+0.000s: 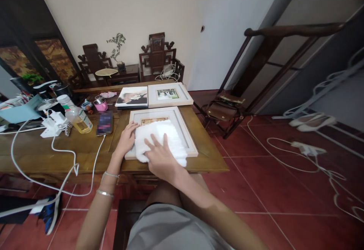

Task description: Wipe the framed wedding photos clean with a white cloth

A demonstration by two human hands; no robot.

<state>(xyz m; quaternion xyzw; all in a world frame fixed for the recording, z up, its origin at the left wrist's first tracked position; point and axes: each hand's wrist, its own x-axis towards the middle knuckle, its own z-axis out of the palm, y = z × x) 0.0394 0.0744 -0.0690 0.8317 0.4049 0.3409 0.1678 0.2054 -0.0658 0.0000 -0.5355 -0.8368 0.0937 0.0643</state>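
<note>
A fluffy white cloth (178, 143), thick and softly rumpled with rounded edges, lies over the lower middle of a pale wooden, square-cornered picture frame (192, 148), which rests flat near the front edge of a brown wooden counter (210, 147). Inside the frame's broad light-grey border, a strip of a gold-and-brown rectangular picture (150, 121) shows above the cloth. The right hand (162, 162) lies on the cloth, its grip loose with fingers spread, while the left hand (127, 139) rests at the frame's left side, and whether its grip closes on anything I cannot tell.
</note>
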